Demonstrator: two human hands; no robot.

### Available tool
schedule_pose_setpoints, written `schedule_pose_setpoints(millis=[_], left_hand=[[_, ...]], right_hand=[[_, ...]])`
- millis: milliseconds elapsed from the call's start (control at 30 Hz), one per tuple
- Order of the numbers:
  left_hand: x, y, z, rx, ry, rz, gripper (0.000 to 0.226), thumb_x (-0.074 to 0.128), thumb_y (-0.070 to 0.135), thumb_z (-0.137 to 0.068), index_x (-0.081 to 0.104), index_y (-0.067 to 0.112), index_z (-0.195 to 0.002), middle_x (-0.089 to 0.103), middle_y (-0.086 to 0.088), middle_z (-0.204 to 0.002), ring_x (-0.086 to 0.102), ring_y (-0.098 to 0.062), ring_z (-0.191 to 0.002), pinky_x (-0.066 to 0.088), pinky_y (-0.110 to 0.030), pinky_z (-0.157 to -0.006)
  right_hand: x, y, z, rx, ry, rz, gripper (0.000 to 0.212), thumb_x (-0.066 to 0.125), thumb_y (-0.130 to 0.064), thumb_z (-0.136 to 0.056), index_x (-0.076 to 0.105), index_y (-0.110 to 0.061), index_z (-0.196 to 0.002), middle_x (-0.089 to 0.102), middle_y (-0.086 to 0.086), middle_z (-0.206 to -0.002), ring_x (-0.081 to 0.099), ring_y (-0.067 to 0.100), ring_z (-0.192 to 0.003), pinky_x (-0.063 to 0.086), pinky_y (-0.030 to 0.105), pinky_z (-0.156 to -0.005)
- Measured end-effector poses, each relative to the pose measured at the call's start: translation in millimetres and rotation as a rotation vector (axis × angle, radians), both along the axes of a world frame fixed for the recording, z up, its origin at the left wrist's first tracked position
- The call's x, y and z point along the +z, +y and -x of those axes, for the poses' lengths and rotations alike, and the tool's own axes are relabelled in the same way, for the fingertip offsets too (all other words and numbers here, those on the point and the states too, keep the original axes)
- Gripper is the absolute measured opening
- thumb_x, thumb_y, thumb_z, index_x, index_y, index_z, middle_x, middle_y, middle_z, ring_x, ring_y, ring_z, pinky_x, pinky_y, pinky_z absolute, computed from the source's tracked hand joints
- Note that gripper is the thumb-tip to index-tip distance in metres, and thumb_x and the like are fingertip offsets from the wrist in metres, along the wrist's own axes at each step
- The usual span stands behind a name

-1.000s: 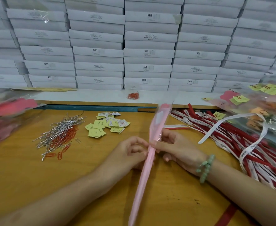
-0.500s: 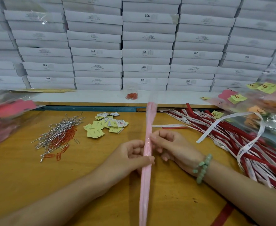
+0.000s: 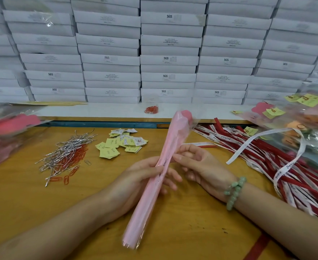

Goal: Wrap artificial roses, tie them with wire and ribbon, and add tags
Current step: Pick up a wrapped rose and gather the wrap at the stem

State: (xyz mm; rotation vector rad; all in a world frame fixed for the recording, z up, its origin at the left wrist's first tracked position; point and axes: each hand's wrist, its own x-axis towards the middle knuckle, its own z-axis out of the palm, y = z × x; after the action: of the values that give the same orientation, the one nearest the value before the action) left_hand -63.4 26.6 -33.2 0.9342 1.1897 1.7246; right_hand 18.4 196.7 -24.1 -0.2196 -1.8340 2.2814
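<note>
— Starting nearest: what's held, & by which hand?

— A wrapped rose, in pink paper w/ clear film, is held over the desk at centre. It is tilted, w/ the stem end toward the viewer and the bloom end up & away to the right. The left hand is curled round its middle from below. The right hand, w/ a green bead bracelet at the wrist, pinches it just above that.

— So it's gripped by both. What's laid beyond?

— On the left, silver wire ties are heaped w/ red paper clips mixed in. Yellow tags are scattered next to them. On the right, red & white ribbons are spread in a thick bundle. More wrapped flowers are seen blurred at both edges; those at right carry yellow notes.

— And furthest back?

— A small bag of red clips is set on a white ledge, & white boxes are stacked as a wall behind it.
</note>
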Motion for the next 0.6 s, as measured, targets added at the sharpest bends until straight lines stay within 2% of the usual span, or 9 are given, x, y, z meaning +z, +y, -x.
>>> schedule_pose_setpoints(millis=[133,367,433,533,600], left_hand=[[-1.0,-0.5,2.2,-0.001,-0.001,-0.008,0.034,0.052,0.016,-0.088,0.067,0.01,-0.118,0.069,-0.023,-0.104,0.068,-0.025,-0.081,0.055,-0.027,-0.069],[-0.8,-2.4,2.4,-0.004,0.019,0.0,0.042,0.054,0.021,-0.089,0.056,0.01,-0.129,0.067,-0.024,-0.117,0.068,-0.027,-0.088,0.056,-0.028,-0.074],[-0.4,-2.6,2.2,-0.002,0.023,0.01,0.045,0.054,0.023,-0.088,0.054,0.009,-0.131,0.066,-0.023,-0.118,0.068,-0.028,-0.089,0.056,-0.029,-0.074],[0.6,-2.9,1.4,-0.009,0.037,0.023,0.045,0.054,0.026,-0.088,0.054,0.009,-0.13,0.066,-0.023,-0.118,0.068,-0.028,-0.091,0.056,-0.029,-0.075],[1.6,-2.7,-0.1,-0.007,0.049,0.028,0.043,0.052,0.027,-0.09,0.055,0.007,-0.128,0.068,-0.023,-0.115,0.069,-0.027,-0.09,0.056,-0.028,-0.075]], right_hand=[[1.2,1.0,-2.2,0.037,0.001,-0.022,0.039,0.074,-0.02,-0.066,0.055,-0.01,-0.099,0.069,0.008,-0.092,0.05,0.003,-0.051,0.041,0.014,-0.043],[0.3,2.3,-1.8,0.037,0.007,0.01,0.03,0.071,-0.016,-0.072,0.049,-0.013,-0.093,0.073,0.007,-0.09,0.049,0.004,-0.053,0.044,0.015,-0.049],[0.6,2.6,-1.7,0.031,0.0,0.017,0.032,0.072,-0.018,-0.07,0.052,-0.011,-0.095,0.073,0.006,-0.087,0.051,0.004,-0.055,0.045,0.016,-0.052],[0.4,3.6,-1.1,0.048,-0.014,0.01,0.045,0.073,-0.023,-0.067,0.061,-0.008,-0.109,0.073,0.003,-0.086,0.054,0.003,-0.057,0.047,0.017,-0.056],[-0.3,3.8,-1.0,0.066,-0.015,-0.008,0.045,0.072,-0.024,-0.07,0.064,-0.007,-0.11,0.071,0.002,-0.084,0.054,0.003,-0.057,0.047,0.016,-0.054]])
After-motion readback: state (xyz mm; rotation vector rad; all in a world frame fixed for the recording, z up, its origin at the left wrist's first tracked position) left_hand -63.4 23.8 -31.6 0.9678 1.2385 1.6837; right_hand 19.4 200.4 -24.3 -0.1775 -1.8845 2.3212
